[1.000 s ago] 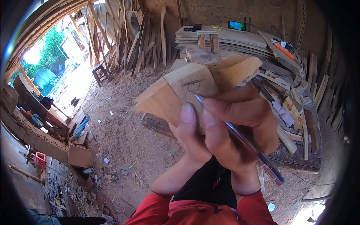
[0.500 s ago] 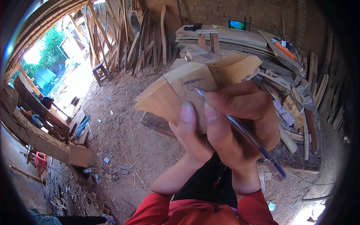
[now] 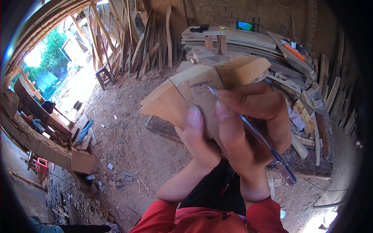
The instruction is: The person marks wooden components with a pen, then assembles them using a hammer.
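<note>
A pale wooden block [image 3: 163,100] with angled, cut faces is held up in front of me. My left hand [image 3: 198,139] grips it from below, the thumb pressed on its front face. In my right hand [image 3: 254,124] is a clear-barrelled ballpoint pen [image 3: 268,147], pinched near the tip, its back end slanting down to the right. The pen's tip is at the block's upper face, just right of a small drawn eye [image 3: 200,87] with a curved lid line and a round iris. The left fingers behind the block are hidden.
Behind the block a low bench [image 3: 311,165] carries wood offcuts. Farther back, stacked boards [image 3: 237,38] hold a phone [image 3: 245,25] with a lit screen. Planks [image 3: 151,42] lean on the wall; a cardboard box [image 3: 83,161] sits at left on the debris-strewn dirt floor.
The drawn eye has gained a rounder iris and a longer lid line. The pen tip has moved slightly up and right; the block has stayed nearly still.
</note>
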Demonstrator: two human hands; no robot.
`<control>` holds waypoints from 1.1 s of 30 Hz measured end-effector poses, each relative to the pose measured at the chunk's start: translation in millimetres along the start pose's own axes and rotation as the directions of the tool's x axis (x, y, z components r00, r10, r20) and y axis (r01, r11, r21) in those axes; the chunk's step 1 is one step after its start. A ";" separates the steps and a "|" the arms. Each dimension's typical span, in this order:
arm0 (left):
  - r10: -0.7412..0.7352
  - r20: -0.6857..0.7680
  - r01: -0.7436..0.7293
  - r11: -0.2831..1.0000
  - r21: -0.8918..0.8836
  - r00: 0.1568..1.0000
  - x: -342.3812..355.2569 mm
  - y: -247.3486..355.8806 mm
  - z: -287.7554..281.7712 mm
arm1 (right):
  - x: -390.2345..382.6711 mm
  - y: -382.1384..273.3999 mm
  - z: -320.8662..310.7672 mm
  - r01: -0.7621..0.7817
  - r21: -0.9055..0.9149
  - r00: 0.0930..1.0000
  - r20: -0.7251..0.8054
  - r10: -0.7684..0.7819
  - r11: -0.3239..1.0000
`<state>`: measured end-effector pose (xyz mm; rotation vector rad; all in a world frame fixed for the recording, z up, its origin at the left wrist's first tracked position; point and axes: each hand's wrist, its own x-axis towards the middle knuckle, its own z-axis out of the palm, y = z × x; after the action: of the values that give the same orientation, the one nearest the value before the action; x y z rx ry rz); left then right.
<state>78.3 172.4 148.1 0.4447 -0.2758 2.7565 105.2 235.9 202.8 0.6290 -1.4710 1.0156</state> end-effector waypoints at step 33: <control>-0.035 -0.002 0.035 0.999 0.004 0.999 0.3 1.5 -0.4 | -0.4 1.8 0.8 0.053 0.009 0.998 0.029 -0.053 0.999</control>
<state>77.4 171.2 147.7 0.4435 -0.2598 2.7234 103.4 236.0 202.1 0.6873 -1.4687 0.9754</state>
